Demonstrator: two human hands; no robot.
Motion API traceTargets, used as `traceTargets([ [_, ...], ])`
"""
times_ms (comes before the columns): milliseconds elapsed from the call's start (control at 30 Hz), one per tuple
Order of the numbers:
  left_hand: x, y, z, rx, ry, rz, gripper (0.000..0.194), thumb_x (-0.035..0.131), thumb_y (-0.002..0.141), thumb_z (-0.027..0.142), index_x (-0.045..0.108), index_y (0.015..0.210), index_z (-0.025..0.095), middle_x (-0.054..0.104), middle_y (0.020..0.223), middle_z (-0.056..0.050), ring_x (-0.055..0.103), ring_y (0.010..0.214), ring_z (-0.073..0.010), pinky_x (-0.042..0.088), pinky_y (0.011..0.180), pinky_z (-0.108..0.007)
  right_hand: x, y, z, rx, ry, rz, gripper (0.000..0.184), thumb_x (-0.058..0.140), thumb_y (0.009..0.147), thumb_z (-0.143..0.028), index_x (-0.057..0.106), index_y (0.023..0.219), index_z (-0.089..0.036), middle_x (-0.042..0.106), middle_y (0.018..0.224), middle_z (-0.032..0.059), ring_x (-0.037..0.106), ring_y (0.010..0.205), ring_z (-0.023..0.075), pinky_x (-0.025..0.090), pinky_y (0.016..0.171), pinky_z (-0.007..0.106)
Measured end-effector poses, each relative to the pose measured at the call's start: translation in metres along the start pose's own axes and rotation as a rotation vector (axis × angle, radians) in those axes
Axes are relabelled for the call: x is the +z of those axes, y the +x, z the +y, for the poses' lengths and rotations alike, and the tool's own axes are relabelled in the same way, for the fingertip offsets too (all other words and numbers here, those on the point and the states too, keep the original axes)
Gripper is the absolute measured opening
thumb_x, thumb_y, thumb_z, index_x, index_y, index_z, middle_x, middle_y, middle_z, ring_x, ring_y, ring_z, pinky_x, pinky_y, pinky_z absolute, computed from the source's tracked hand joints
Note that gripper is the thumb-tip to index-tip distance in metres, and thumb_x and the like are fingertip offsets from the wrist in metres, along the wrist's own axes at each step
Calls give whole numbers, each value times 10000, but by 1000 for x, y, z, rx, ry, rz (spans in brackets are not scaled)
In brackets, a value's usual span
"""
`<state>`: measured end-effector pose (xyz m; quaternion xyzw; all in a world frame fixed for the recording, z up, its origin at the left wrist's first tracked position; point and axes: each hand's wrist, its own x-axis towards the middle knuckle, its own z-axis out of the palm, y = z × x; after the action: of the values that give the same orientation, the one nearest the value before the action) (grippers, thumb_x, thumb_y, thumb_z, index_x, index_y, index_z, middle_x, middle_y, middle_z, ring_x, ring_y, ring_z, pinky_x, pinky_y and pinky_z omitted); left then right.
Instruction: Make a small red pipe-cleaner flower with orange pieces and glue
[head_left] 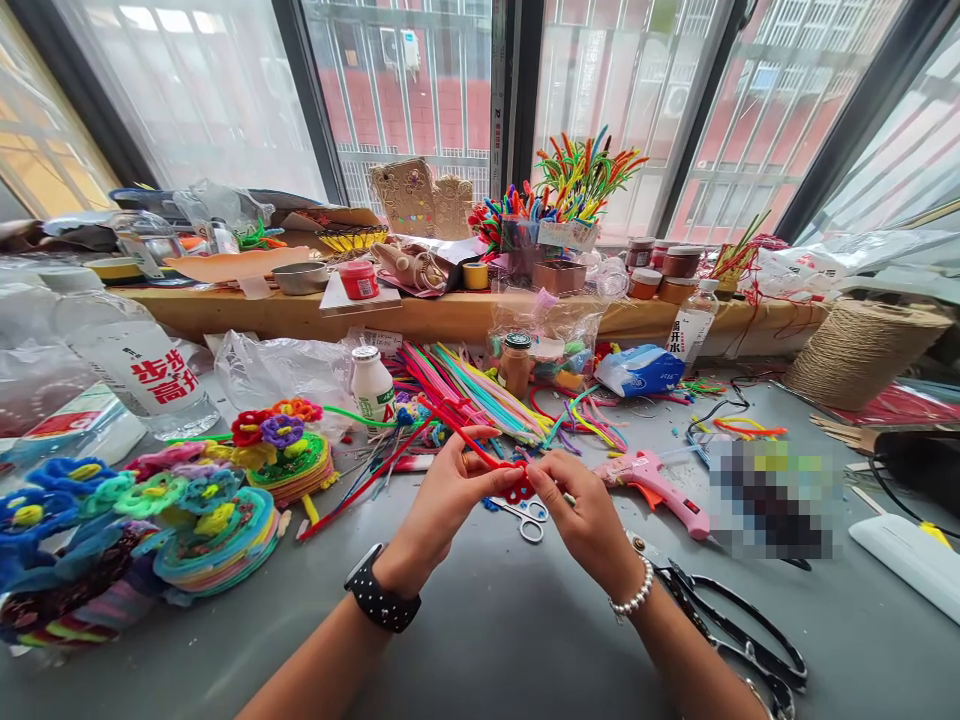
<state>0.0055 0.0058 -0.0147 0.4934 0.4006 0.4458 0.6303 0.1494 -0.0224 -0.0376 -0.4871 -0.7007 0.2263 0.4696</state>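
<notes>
Above the grey table (480,620), my left hand (450,490) and my right hand (581,505) meet at the middle. Both pinch a red pipe cleaner (491,455) that is coiled into a small red shape (520,490) between the fingertips. The free end of the red pipe cleaner runs up and to the left past my left fingers. My left wrist wears a black dotted watch strap, my right a pearl bracelet. Small silver scissors (529,520) lie on the table just under my hands.
A pink glue gun (652,480) lies right of my hands, black scissors (735,630) nearer the front right. Finished pipe-cleaner flowers and coasters (217,520) fill the left. Loose coloured pipe cleaners (487,400), bottles, jars and a twine roll (855,350) crowd the back by the window shelf.
</notes>
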Motion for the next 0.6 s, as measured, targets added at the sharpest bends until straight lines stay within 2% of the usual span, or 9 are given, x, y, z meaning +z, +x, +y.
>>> traceTargets([
  [267, 11, -7, -2, 70, -111, -5, 432, 696, 561, 162, 416, 889, 192, 596, 531, 66, 569, 517, -114, 442, 557, -242, 13, -9, -5, -38, -5, 238, 299, 340, 825, -219, 322, 528, -189, 347, 544, -23, 357, 545, 114, 307, 513, 244],
  [333, 11, -7, -1, 93, -121, 10, 418, 694, 564, 159, 417, 875, 196, 589, 534, 70, 568, 516, -113, 443, 557, -240, 14, -9, -7, -24, 39, 230, 294, 334, 836, -233, 362, 547, -187, 378, 563, -16, 377, 560, 115, 326, 531, 244],
  [500, 11, -6, 0, 112, -139, 41, 421, 670, 601, 172, 412, 931, 212, 590, 557, 75, 582, 572, -108, 443, 613, -233, 11, -8, -7, 17, 135, 106, 181, 412, 824, -299, 497, 723, -175, 523, 692, 12, 476, 638, 123, 382, 580, 234],
  [600, 6, -3, 2, 89, -136, 56, 421, 636, 641, 223, 419, 1001, 204, 605, 631, 41, 595, 645, -130, 451, 675, -275, 8, -6, -4, 35, 66, 132, 205, 382, 841, -291, 504, 726, -172, 533, 675, 11, 480, 619, 125, 375, 571, 234],
])
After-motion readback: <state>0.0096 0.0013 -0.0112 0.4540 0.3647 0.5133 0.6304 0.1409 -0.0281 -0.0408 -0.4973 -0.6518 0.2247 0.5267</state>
